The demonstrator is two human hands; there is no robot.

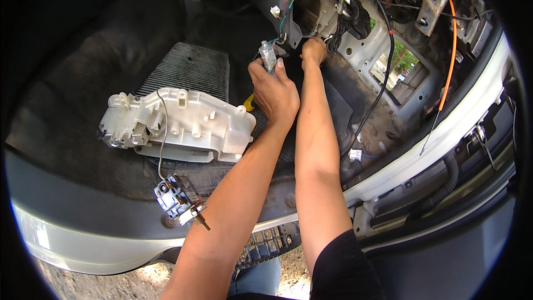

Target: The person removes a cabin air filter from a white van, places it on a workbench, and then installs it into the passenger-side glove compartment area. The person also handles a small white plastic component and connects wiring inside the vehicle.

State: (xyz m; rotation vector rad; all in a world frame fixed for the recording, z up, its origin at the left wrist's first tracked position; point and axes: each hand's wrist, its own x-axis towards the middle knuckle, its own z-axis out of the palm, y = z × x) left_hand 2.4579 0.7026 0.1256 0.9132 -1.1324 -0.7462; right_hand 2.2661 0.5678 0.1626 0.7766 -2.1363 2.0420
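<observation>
My left hand (275, 91) is wrapped round a small clear cylinder (267, 54) that looks like a plastic bottle or tube, held upright over the floor. Ahead and to the right, my right hand (315, 51) reaches to the base of the bare metal panel (363, 50). Its fingers are curled in beside a bundle of black cable (348, 22); what they grip, if anything, is hidden. Left of my left forearm lies a translucent white plastic housing (194, 125). Part of something yellow (250, 102) shows between that housing and my left hand.
Behind the housing lies a finned grey panel (191, 69). A small metal control mechanism (179, 197) with a cable rests near the sill (100, 244). An orange cable (452, 50) and black cable (387, 61) hang at right. A white connector (275, 11) dangles on wires.
</observation>
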